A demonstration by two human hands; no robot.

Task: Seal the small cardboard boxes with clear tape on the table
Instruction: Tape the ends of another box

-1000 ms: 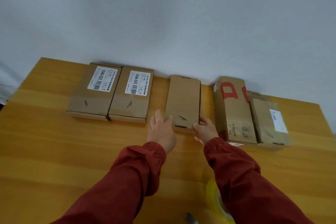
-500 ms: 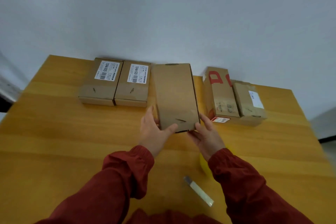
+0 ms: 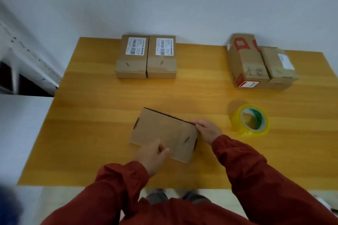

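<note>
Cardboard, plain and unlabelled, the small box point(image 3: 164, 134) lies flat near the table point(image 3: 91, 115) front edge, turned crosswise, probably so its seam faces the person. Left hand point(image 3: 152, 157) grips the near edge, right hand point(image 3: 207, 130) pinches the far corner; tape roll point(image 3: 250, 119) waits just right.

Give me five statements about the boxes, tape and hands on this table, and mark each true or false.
1. Both hands touch the plain box. True: the left hand is at its near edge, the right hand at its right end.
2. The tape roll is in the right hand. False: it lies on the table, right of that hand.
3. Two labelled boxes sit side by side at the far edge. True.
4. The plain box is stacked on another. False: it rests on the table.
5. Four boxes are visible. False: five.
</note>
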